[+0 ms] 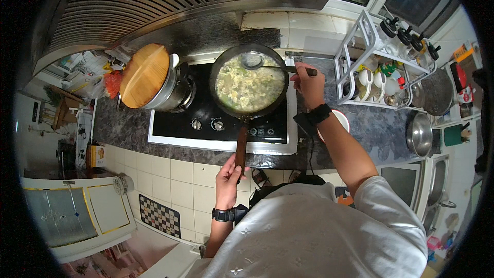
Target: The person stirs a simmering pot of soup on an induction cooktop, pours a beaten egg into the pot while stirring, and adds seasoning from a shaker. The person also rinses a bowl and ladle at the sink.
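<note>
My left hand (228,179) grips the end of the wooden handle (241,143) of a dark wok-like pan (285,88), which sits on the black glass gas hob (177,125). Pale soup with egg-like curds and green pieces (247,85) fills much of the pan. In my right hand (308,83) is the dark handle of a ladle (252,61); its bowl lies in the soup near the far side of the pan. A white bowl with a red rim (340,120) stands partly hidden under my right forearm.
Left of the pan, a pot (170,92) carries a wooden lid (146,75). A white rack (339,65) with bottles and jars stands at the right, near a steel bowl (420,134). The range hood (173,4) hangs above the hob's far side.
</note>
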Motion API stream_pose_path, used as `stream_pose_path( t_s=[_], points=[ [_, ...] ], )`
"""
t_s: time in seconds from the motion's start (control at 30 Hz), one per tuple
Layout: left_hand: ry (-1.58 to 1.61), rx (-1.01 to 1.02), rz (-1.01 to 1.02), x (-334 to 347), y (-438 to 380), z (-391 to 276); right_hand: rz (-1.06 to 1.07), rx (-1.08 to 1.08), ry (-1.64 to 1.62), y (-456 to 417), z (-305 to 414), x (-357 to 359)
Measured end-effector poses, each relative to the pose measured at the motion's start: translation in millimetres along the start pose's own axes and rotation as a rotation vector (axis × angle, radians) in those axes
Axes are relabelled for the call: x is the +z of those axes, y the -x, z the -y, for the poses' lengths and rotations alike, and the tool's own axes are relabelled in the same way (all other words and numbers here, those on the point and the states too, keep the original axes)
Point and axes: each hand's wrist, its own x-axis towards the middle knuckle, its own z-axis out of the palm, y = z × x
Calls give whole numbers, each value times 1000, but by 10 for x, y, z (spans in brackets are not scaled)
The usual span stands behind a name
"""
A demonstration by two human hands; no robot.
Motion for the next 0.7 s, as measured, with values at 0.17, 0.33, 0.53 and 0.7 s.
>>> stream_pose_path(
  t_s=[0.17, 0.33, 0.53, 0.7],
  points=[
    [-22, -3, 12, -37, -3, 20, -54, 34, 33, 141, 137, -158],
    [-21, -15, 19, -44, -18, 15, -60, 25, 60, 269, 239, -322],
    [-11, -10, 35, -41, -10, -9, -41, 1, 91, 499, 363, -444],
    [-32, -10, 48, -47, -16, -13, -50, 73, 56, 772, 502, -470]
  ],
)
